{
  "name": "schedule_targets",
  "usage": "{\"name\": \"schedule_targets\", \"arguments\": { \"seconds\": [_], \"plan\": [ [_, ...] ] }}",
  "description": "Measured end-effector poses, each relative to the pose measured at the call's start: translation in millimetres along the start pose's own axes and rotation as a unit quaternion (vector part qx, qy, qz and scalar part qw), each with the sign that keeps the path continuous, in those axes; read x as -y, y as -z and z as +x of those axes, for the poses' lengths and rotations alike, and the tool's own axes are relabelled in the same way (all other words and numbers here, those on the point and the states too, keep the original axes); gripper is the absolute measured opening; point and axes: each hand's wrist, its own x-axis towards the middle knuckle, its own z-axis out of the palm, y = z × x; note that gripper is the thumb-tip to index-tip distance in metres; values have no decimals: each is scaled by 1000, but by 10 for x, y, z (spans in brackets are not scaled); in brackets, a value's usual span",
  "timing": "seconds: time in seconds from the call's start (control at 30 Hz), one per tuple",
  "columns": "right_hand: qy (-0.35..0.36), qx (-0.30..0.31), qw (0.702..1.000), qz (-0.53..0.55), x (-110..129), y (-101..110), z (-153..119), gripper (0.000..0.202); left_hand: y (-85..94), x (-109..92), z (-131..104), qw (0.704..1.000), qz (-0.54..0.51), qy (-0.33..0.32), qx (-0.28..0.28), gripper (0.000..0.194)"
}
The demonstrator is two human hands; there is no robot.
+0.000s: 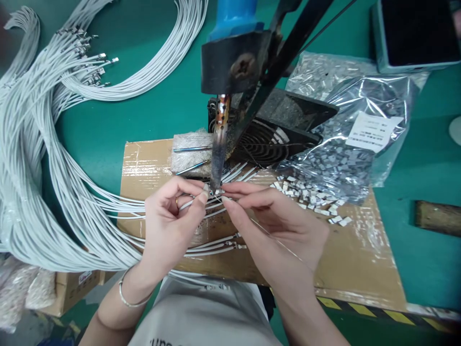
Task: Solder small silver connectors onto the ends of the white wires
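My left hand (176, 216) pinches the end of a white wire (187, 203) between thumb and finger, right under the tip of a soldering iron (218, 163). The iron hangs upright from a black clamp (234, 60). From the other side, my right hand (273, 226) holds a thin strand of solder wire (277, 241), its end close to the iron tip. A small metal terminal sits between the fingertips, mostly hidden by them. More white wires (212, 247) with metal ends lie on the cardboard (353, 259) below the hands.
Thick bundles of white wires (21, 211) fill the left side. Behind the iron stands a black fan (266, 144). Loose small metal parts (317, 199) spill by a clear bag (396, 96) at right. A phone-like device (421, 33) and a wooden block (437, 217) lie farther right.
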Motion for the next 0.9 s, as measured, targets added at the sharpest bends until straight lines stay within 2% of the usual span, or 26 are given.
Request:
{"name": "schedule_targets", "arguments": {
  "seconds": [0.47, 0.9],
  "plan": [
    [-9, -1, 999, 39, 30, -14, 26, 20, -15, -14, -7, 1000, 21, 5, -5, 15],
    [-3, 0, 1000, 27, 33, -13, 25, 19, -10, -28, -22, 1000, 28, -3, -5, 15]
  ]
}}
